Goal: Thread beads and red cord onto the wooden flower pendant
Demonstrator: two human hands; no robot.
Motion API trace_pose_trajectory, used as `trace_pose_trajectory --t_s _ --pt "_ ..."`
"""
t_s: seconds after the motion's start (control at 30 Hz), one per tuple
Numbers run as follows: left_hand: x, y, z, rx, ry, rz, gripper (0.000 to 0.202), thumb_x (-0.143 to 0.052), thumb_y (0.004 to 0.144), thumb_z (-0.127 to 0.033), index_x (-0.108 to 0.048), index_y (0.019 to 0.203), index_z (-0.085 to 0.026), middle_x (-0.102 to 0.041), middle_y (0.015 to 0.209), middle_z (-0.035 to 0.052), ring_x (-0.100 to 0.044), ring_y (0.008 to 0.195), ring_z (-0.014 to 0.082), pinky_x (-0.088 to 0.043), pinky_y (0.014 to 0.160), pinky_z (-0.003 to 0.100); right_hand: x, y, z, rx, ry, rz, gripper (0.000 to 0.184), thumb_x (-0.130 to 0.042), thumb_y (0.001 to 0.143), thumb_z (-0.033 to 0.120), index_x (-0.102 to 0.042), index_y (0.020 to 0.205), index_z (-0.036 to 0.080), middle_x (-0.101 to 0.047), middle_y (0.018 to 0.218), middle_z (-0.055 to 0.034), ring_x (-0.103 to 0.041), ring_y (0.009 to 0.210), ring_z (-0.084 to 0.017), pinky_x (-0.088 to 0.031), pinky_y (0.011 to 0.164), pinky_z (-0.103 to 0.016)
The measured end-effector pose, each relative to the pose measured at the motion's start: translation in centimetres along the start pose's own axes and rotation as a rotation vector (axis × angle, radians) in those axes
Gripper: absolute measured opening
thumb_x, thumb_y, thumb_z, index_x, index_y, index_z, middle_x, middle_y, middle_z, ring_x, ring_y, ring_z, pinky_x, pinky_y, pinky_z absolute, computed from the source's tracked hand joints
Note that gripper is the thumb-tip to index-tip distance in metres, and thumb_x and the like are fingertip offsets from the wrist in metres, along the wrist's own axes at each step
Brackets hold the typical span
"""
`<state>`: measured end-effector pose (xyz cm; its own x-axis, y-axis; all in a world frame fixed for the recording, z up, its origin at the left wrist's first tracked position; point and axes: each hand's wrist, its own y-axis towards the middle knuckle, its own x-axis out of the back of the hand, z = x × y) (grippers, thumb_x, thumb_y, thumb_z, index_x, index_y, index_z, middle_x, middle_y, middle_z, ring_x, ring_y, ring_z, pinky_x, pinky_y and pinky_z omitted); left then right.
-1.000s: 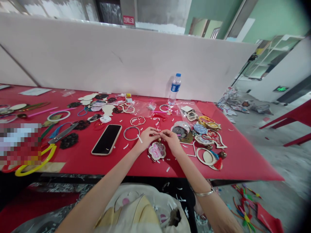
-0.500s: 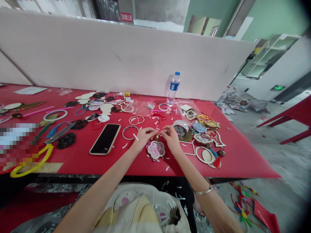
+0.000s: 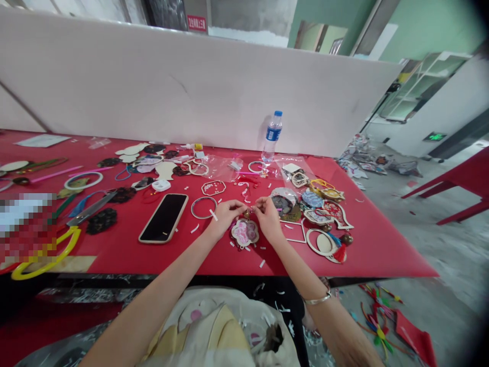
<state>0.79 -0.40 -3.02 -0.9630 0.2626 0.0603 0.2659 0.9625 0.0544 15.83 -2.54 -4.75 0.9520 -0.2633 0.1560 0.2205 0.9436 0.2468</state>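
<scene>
My left hand (image 3: 225, 219) and my right hand (image 3: 268, 219) meet above the red table (image 3: 344, 255), their fingertips pinching a thin thread (image 3: 249, 206). A small gold bead (image 3: 246, 214) sits just below the fingertips. Under it lies a flower-shaped pendant (image 3: 245, 232) with a pink and white centre and a gold rim. I cannot tell whether the thread joins the pendant. A metal hoop (image 3: 204, 207) lies left of my left hand. A wooden oval frame (image 3: 319, 242) lies right of my right hand.
A smartphone (image 3: 163, 218), scissors (image 3: 91, 210), plastic bags (image 3: 219, 168), wooden cut-outs and white scraps cover the table. A water bottle (image 3: 271, 136) stands against a white partition (image 3: 191, 92). The table's near edge (image 3: 248, 275) runs just below my forearms.
My fingertips have drawn slightly closer around the thread. The whole scene has drifted slightly up and left in view, and the table items keep their places.
</scene>
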Motion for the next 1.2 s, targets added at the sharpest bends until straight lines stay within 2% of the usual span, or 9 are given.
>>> trace_pose_trajectory --t_s 0.17,0.57,0.9,1.2 --pt "0.0 -0.3 -0.3 0.019 -0.027 0.001 0.022 -0.067 0.072 -0.036 -0.068 0.077 -0.015 -0.056 0.050 -0.0033 -0.042 0.040 0.0074 -0.031 0.043 0.021 -0.1 -0.2 0.5 -0.002 -0.021 0.011 0.017 -0.057 0.073 0.026 -0.046 0.086 0.022 -0.053 0.079 0.0001 -0.054 0.073 -0.016 -0.043 0.072 -0.030" --pt "0.0 0.1 0.4 0.003 0.019 0.020 0.023 -0.068 0.069 -0.037 -0.068 0.075 -0.015 -0.065 0.065 -0.0001 -0.049 0.047 0.0088 -0.040 0.049 0.022 -0.2 0.0 -0.1 -0.041 -0.067 -0.025 0.018 -0.058 0.071 0.024 -0.046 0.085 0.022 -0.053 0.075 0.0009 -0.053 0.070 -0.016 -0.043 0.069 -0.030" --pt "0.0 0.1 0.4 -0.021 0.065 0.009 0.021 -0.068 0.069 -0.036 -0.069 0.075 -0.015 -0.066 0.065 0.0010 -0.053 0.052 0.0112 -0.041 0.052 0.023 -0.2 0.0 -0.6 -0.018 -0.082 -0.011 0.019 -0.057 0.072 0.024 -0.046 0.086 0.022 -0.054 0.076 0.0006 -0.054 0.070 -0.016 -0.044 0.069 -0.030" --pt "0.0 0.0 0.2 -0.018 0.050 -0.016 0.024 -0.067 0.071 -0.037 -0.070 0.079 -0.015 -0.066 0.065 0.0013 -0.049 0.051 0.0096 -0.037 0.047 0.021 -0.3 -0.1 -0.4 -0.007 -0.091 -0.015 0.017 -0.058 0.072 0.024 -0.046 0.085 0.022 -0.056 0.078 0.0000 -0.055 0.071 -0.016 -0.044 0.069 -0.030"
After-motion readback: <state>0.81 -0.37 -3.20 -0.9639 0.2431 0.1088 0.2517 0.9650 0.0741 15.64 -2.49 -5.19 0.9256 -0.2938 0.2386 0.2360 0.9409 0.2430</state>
